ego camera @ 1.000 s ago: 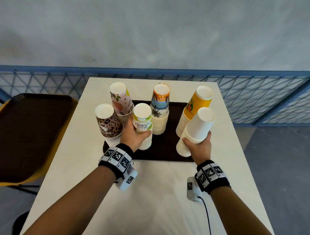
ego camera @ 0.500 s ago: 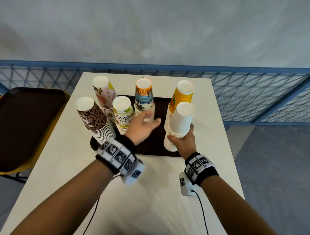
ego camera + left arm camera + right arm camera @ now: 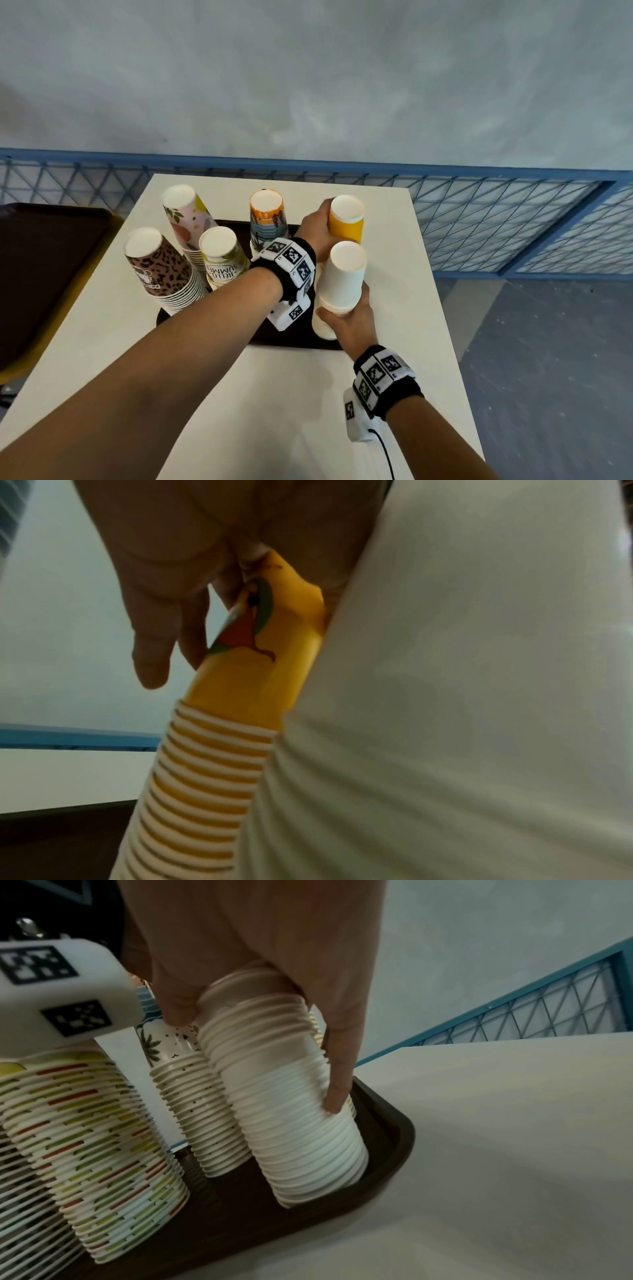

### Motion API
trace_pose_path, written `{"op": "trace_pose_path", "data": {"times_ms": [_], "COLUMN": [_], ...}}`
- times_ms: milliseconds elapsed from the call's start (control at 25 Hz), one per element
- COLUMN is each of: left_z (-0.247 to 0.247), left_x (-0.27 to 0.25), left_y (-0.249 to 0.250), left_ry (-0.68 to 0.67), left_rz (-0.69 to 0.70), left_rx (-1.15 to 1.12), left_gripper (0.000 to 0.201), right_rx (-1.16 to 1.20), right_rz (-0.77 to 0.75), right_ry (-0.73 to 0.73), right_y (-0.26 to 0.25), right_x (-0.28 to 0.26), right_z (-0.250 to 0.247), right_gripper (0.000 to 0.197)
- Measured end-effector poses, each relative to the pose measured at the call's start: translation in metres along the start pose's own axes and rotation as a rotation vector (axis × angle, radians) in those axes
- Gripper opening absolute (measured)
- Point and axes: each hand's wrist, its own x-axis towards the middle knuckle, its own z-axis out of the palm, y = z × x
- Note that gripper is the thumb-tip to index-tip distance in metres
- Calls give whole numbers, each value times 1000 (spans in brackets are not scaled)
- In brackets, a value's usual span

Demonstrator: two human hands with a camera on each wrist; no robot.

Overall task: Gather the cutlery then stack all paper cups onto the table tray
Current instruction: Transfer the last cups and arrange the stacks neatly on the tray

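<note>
Several upside-down paper cup stacks stand on a dark brown tray [image 3: 294, 342] on the white table. My left hand [image 3: 320, 222] reaches across the tray and curls round the top of the yellow stack [image 3: 346, 224] at the back right. In the left wrist view its fingers [image 3: 150, 647] lie along the yellow stack [image 3: 240, 696]. My right hand [image 3: 346, 310] grips the plain white stack [image 3: 342, 274] in the tray's front right corner, thumb and fingers [image 3: 337, 1091] round the white stack [image 3: 294, 1123], which leans. No cutlery shows.
Leopard [image 3: 159, 270], floral [image 3: 186, 222], "Hello Summer" [image 3: 222, 260] and palm-print [image 3: 267, 219] stacks fill the tray's left and middle. A second brown tray [image 3: 48, 274] sits on a yellow stand to the left. A blue mesh railing [image 3: 496, 219] runs behind the table.
My left hand let go of the "Hello Summer" stack and crossed right over the tray to the yellow stack. My right hand has stayed on the white stack.
</note>
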Motion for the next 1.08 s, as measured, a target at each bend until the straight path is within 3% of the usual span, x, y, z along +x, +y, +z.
{"op": "trace_pose_path", "data": {"times_ms": [80, 400, 640, 1080], "left_z": [0, -13, -17, -16], "left_x": [-5, -44, -61, -56], "left_y": [-5, -33, -43, -56], "left_ry": [57, 230, 227, 183], "left_rz": [-14, -61, -29, -3], "left_rx": [-13, -154, -165, -192], "left_gripper": [79, 77, 74, 73], "right_rx": [0, 23, 13, -116], "right_rz": [-5, -40, -56, -56], "right_ry": [-1, 69, 106, 99], "right_y": [1, 7, 0, -17], "right_x": [1, 1, 31, 150], "right_z": [0, 2, -7, -4], "right_gripper": [74, 84, 88, 88]}}
